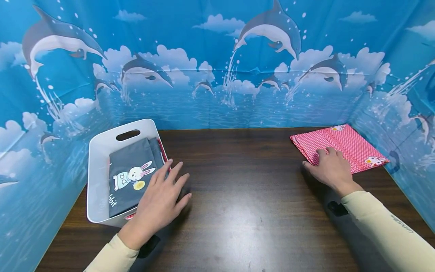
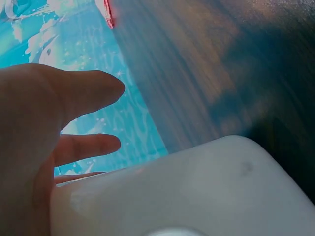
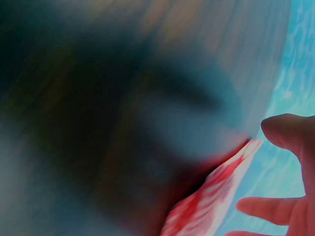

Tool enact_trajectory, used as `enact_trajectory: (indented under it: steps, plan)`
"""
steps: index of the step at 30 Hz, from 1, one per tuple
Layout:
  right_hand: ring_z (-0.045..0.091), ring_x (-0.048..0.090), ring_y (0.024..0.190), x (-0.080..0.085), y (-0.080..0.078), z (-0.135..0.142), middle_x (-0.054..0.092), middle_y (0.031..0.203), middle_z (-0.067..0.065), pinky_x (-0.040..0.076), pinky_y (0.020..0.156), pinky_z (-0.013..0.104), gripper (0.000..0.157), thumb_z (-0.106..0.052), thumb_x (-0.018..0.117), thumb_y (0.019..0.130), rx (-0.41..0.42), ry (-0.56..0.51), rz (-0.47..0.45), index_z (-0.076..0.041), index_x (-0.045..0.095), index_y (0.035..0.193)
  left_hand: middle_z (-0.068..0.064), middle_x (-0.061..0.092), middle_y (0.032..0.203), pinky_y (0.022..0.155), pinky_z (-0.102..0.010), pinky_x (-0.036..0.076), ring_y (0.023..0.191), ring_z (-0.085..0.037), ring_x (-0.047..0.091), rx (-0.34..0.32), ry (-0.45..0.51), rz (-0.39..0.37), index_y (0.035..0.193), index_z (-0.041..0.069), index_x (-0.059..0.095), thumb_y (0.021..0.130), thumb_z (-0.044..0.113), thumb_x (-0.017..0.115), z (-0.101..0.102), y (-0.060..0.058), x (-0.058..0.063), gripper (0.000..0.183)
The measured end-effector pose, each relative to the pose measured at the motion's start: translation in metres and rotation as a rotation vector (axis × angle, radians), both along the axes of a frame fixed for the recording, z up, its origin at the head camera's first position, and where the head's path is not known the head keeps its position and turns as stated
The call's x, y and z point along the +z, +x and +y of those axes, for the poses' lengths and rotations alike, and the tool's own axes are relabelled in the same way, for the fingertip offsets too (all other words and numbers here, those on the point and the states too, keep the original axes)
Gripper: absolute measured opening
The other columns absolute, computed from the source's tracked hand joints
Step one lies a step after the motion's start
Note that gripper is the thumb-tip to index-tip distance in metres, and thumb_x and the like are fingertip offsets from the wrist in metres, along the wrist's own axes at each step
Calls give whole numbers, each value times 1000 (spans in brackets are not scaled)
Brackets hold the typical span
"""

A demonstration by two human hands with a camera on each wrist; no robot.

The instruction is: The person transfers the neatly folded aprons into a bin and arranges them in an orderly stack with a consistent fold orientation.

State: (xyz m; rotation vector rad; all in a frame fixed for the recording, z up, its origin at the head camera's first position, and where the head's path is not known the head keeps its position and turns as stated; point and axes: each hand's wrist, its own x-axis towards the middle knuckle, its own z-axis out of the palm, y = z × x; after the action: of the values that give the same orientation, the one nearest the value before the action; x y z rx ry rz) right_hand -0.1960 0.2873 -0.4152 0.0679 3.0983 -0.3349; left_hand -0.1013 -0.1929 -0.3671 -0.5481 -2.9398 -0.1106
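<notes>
A white plastic bin (image 1: 98, 162) with an oval handle slot stands at the left. Inside it lies a folded dark grey cloth item (image 1: 130, 158) printed with a rabbit, and a strip of red fabric shows along its right side. My left hand (image 1: 159, 200), fingers spread, is over the bin's right edge; the left wrist view has the bin's white wall (image 2: 197, 191) close beside it. At the right, a folded red-and-white checked cloth (image 1: 353, 145) with small white printed figures lies flat. My right hand (image 1: 331, 170) is over its near edge, fingers extended and slightly bent.
A dark wooden table (image 1: 234, 181) spreads between the bin and the checked cloth. Blue dolphin-printed sheeting (image 1: 204, 49) rises along the back and both sides.
</notes>
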Motion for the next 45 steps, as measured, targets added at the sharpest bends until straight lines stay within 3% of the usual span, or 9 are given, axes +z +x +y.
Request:
enact_trajectory:
  steps: [4,8,14,24,36,40,45]
  plan:
    - [67,47,119,-9,5,19,47,133,48,46,96,77,79,-51,66,99,-25,15,-72,17,51,137,-22,54,160,123,-65,37,158,-46,35,1,-22,18,132,9,75,91,40,85,0,1,-2,52]
    - [68,46,122,-13,8,27,44,140,48,45,98,80,83,-53,63,101,-20,5,-111,14,45,146,-22,55,159,123,-65,36,158,-46,35,5,-22,20,129,9,77,91,40,85,1,1,-3,50]
    - [68,46,124,-14,9,25,46,144,46,46,97,80,81,-54,61,103,7,15,-91,10,47,149,-21,56,158,123,-66,36,157,-45,35,15,-13,20,127,9,77,91,39,85,1,1,-4,48]
    - [65,51,125,-17,23,-2,54,143,43,47,101,78,74,-51,67,101,113,48,-13,5,55,148,-22,56,157,123,-66,37,157,-46,35,-1,-10,22,130,8,76,89,39,86,1,-1,-1,52]
    - [55,57,130,-20,54,-51,62,144,28,49,106,72,65,-45,78,96,324,17,112,-5,65,145,-24,57,156,125,-66,34,156,-47,35,-31,18,19,133,7,74,93,37,84,3,-4,3,52]
    - [51,57,133,-19,61,-61,62,146,25,48,110,70,62,-44,78,96,387,18,114,-7,66,145,-24,54,159,125,-66,32,156,-48,35,-38,20,13,137,7,71,93,37,84,11,-4,8,55]
    - [50,56,136,-16,68,-70,63,147,23,47,112,70,62,-45,80,94,434,9,95,-9,68,143,-22,51,163,127,-66,31,158,-46,34,-75,19,4,142,11,69,94,42,82,37,-7,18,58]
